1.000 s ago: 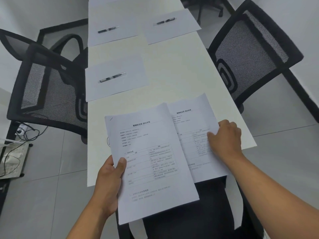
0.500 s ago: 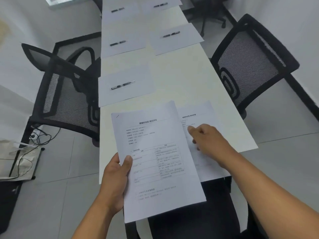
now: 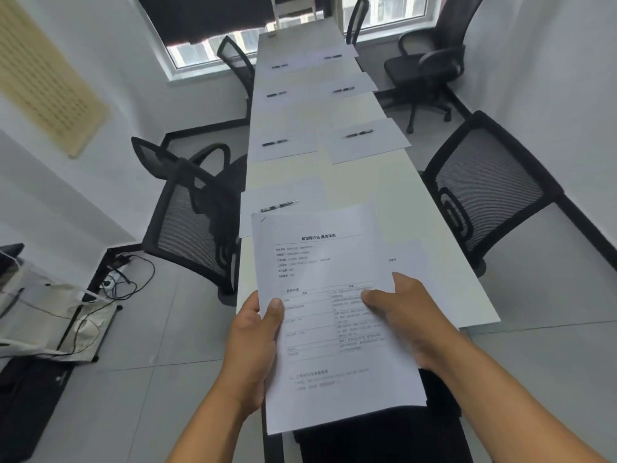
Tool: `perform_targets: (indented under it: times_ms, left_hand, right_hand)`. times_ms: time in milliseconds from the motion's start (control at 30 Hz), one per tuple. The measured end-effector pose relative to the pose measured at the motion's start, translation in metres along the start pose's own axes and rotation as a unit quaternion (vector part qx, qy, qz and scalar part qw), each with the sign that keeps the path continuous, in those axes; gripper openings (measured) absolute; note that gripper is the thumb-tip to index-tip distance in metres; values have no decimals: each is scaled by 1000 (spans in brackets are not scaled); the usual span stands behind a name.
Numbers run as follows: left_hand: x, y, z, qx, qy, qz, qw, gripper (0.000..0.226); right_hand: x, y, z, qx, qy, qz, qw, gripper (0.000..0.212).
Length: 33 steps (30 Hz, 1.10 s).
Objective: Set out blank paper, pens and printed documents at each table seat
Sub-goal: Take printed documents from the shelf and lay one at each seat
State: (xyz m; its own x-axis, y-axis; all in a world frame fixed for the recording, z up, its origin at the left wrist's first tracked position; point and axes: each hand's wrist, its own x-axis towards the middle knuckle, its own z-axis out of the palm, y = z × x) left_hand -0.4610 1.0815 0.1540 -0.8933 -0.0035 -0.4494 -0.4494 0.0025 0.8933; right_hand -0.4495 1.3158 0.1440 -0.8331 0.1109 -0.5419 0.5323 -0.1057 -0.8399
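My left hand (image 3: 253, 335) grips the left edge of a stack of printed documents (image 3: 327, 315), thumb on top. At the stack's right edge my right hand (image 3: 409, 315) holds it too, thumb pressed on the top page. One printed document (image 3: 410, 262) lies on the white table (image 3: 367, 182) at the near right seat, mostly hidden behind the stack. Blank sheets, each with a pen, lie at the other seats: the near-left pen (image 3: 279, 205), a mid-left pen (image 3: 276, 143) and a mid-right pen (image 3: 359, 134), with more further back.
Black mesh chairs stand on both sides: one at the left (image 3: 193, 222), one at the right (image 3: 490, 192), another at the far right (image 3: 430, 68). Cables and a bag (image 3: 76, 315) lie on the floor at the left. Windows close off the far end.
My right hand left the sheet it laid on the table and came back to the stack's right edge. The stack now covers most of that sheet, and more of the table shows.
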Motion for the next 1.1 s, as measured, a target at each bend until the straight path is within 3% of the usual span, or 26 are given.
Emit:
perform_targets:
  times_ms: [300,567,1100]
  left_hand:
    - [-49,53,-39,-5,30,78,997,22]
    - [-73,67,-107,-11,50,98,994,21]
    - [-125,95,-367,1,79,185,980,17]
  right_hand:
    - [-56,-55,42,-32,1,-80,996,14]
    - [-101,-75,112,-88,24,-127,988,14]
    - [-177,-75,367,-144,39,-226,963,10]
